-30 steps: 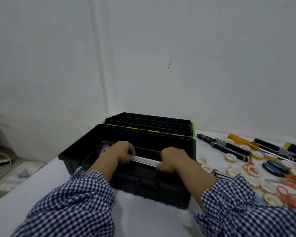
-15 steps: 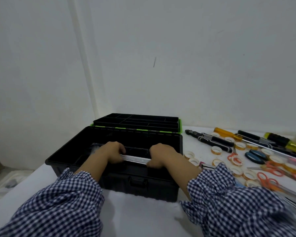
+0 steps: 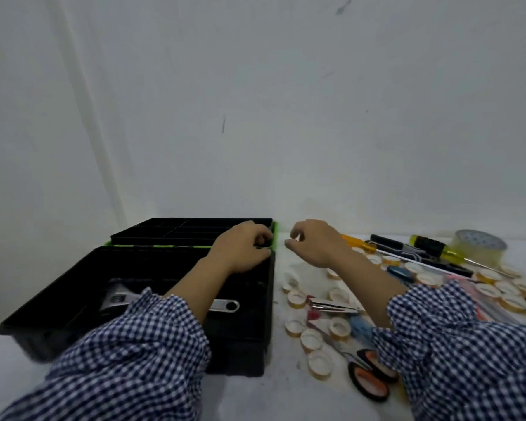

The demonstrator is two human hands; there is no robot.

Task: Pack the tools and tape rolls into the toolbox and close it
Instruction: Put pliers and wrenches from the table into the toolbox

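The left forearm crosses the open toolbox [image 3: 73, 275] and hides the middle of 1 wrench [image 3: 119, 297] lying inside, long axis left-right, head left, hole end right. The left hand [image 3: 240, 250] has its grip curled on a black piece [image 3: 261, 246] at the box's far right corner. The right hand [image 3: 313, 244] hovers over the counter [image 3: 255, 399], grip loose, holding nothing. Beyond it lie 3 screwdrivers [image 3: 428, 247], 1 big clear roll [image 3: 477, 247] and over 12 small tape rolls [image 3: 296, 299].
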